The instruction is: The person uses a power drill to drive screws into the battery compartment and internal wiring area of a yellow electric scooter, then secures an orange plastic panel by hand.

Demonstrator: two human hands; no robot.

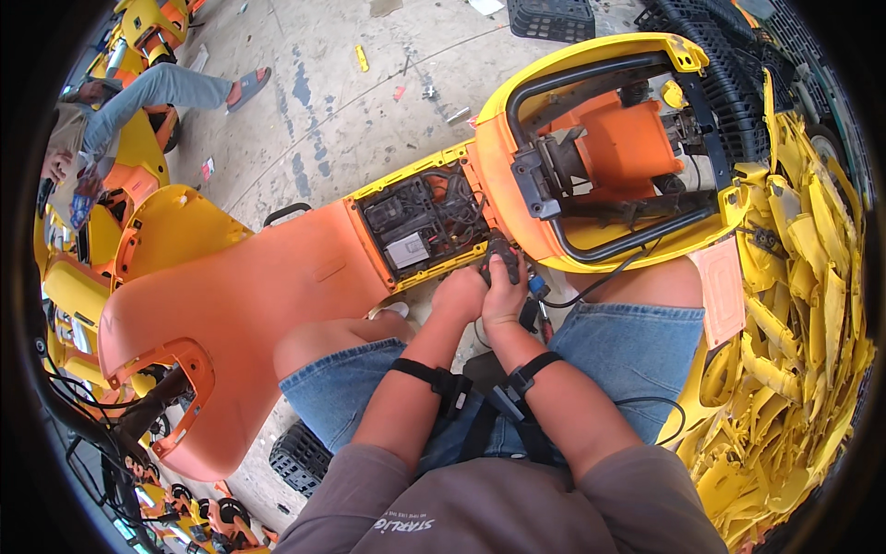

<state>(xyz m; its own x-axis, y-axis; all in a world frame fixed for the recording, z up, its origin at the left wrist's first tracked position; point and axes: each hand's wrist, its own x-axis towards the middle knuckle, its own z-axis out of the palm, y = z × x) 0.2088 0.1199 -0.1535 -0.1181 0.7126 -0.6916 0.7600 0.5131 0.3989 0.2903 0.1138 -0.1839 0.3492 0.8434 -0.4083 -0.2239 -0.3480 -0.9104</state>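
Observation:
A black-and-red power drill (501, 257) is gripped in my right hand (505, 291), fingers wrapped round it. Right against it, my left hand (460, 294) is closed; its fingers curl out of sight, so what they hold is hidden. Both hands meet at the near edge of an orange-and-yellow scooter body (268, 268) lying across in front of me. Just beyond them is its uncovered compartment (420, 222), with wiring, black parts and a silver box inside. To the right rises the yellow-and-orange tail section with a black tube frame (591, 249). A blue-ended tool (538, 286) is beside my right hand.
Broken yellow plastic panels (803, 369) are heaped at the right. A pale orange panel (721, 291) is by my right knee. Black crates (552, 18) stand at the far side. More yellow scooters (148, 157) and a seated person's leg (166, 92) are at the left.

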